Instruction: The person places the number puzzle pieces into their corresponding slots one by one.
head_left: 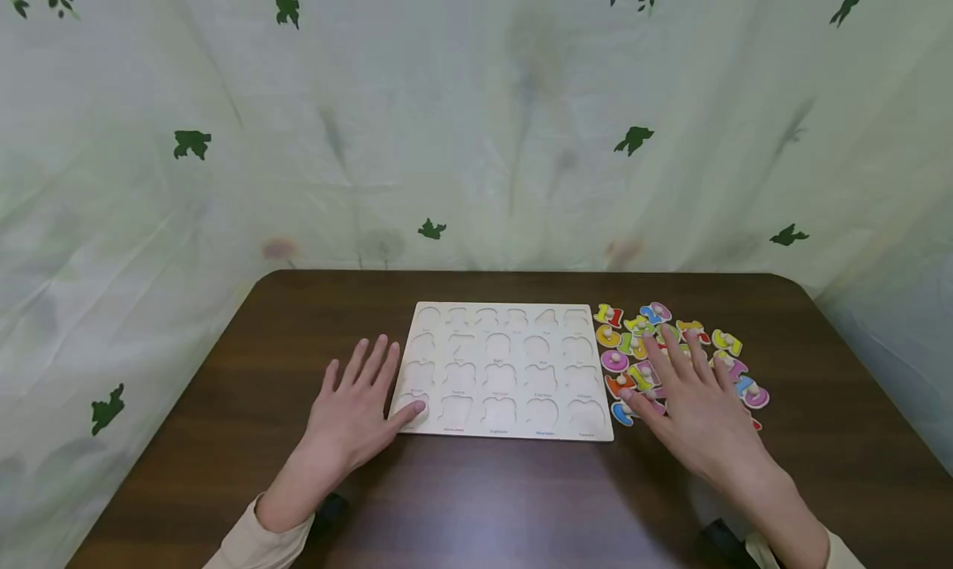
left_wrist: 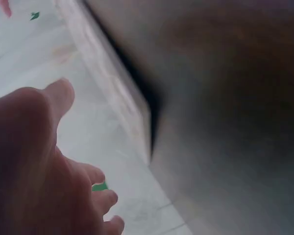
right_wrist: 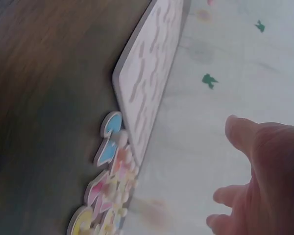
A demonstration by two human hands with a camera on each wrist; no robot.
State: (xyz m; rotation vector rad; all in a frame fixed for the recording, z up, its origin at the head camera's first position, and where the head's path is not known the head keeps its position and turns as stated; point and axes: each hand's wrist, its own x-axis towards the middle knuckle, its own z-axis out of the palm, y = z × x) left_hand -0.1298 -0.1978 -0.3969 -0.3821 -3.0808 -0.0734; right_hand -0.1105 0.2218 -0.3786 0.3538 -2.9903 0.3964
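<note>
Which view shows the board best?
The head view, since it shows the board nearly whole, with its recesses. The left wrist shows mostly a blurred edge; the right wrist, its face steeply slanted and cut off at the top.

2 plain cream sleeves, with 2 small black blocks beside them.

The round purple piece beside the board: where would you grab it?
Probably by the small knob at its middle, pinched from straight above: the round purple piece appears to lie flat, with the board close on one side and other pieces crowding it.
</note>
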